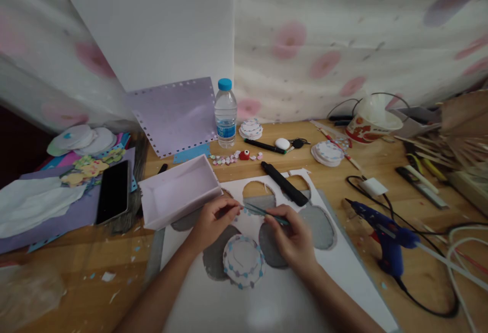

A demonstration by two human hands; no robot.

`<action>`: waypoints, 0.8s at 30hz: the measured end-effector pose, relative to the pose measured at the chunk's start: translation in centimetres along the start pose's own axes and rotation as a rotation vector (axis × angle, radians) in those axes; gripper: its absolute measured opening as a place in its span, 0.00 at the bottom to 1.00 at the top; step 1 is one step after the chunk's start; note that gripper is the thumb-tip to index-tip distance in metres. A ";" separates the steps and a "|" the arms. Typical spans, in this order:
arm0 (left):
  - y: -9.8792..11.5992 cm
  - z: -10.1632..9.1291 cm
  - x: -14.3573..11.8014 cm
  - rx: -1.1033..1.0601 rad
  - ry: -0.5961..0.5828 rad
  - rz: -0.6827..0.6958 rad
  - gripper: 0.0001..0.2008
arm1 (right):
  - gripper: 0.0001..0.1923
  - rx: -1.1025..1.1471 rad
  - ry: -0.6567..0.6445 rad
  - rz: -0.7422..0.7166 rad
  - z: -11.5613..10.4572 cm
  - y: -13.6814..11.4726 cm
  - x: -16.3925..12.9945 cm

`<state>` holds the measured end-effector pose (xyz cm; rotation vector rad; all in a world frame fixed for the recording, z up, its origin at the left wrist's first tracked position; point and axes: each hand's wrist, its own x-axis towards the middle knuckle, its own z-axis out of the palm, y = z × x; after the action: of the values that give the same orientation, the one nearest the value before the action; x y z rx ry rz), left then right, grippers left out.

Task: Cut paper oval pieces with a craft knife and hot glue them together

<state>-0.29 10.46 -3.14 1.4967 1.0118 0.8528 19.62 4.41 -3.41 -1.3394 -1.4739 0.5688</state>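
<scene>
The thin teal stick (263,212) spans between both hands above the white sheet (335,272) on the table (419,277). The left hand (213,221) pinches its left end; the right hand (293,239) grips its other end. A decorated paper disc (244,261) lies just below them.

Both hands hold a thin teal tool over a white cut-out sheet.

The left hand (213,219) pinches one end of the thin teal tool (263,212); the right hand (294,240) grips the other end. Below them, a round white disc (243,260) with a beaded rim lies on the white sheet (267,292) near the surface's front edge. A pink tray (179,190) sits just left of the hands. A blue glue gun (385,236) lies toward the right edge, and a water bottle (225,113) stands at the back.
</scene>
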 end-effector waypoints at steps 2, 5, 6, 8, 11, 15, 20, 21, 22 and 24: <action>0.1 0.0 0.0 0.007 0.005 -0.003 0.08 | 0.04 0.049 -0.001 0.043 0.0 -0.2 0.2; 0.1 0.0 0.0 0.015 -0.010 -0.008 0.08 | 0.06 0.122 0.000 0.087 0.0 -0.3 0.4; 0.1 0.0 0.0 0.016 -0.014 -0.005 0.08 | 0.07 0.129 -0.006 0.093 0.0 -0.2 0.5; 0.1 0.0 0.0 0.019 -0.016 0.010 0.08 | 0.07 0.110 -0.018 0.098 -0.1 -0.2 0.6; 0.2 0.0 0.1 0.036 -0.013 0.014 0.09 | 0.08 0.069 -0.013 0.103 -0.4 -0.2 0.8; 0.3 0.0 0.1 0.057 -0.010 0.015 0.08 | 0.08 0.052 -0.025 0.110 -0.7 -0.4 1.0; 0.3 0.1 0.2 0.049 -0.024 0.041 0.08 | 0.08 0.044 -0.062 0.107 -0.7 -0.5 1.0; 0.4 0.1 0.3 0.050 -0.026 0.041 0.08 | 0.08 0.040 -0.067 0.109 -0.7 -0.5 1.0; 0.4 0.1 0.3 0.050 -0.026 0.041 0.08 | 0.08 0.038 -0.070 0.109 -0.7 -0.5 1.0; 0.4 0.1 0.2 0.050 -0.020 0.041 0.08 | 0.08 0.039 -0.070 0.105 -0.7 -0.5 0.9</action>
<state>-0.09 10.63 -2.74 1.5701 0.9976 0.8454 20.14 4.95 -2.39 -1.3846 -1.4467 0.7151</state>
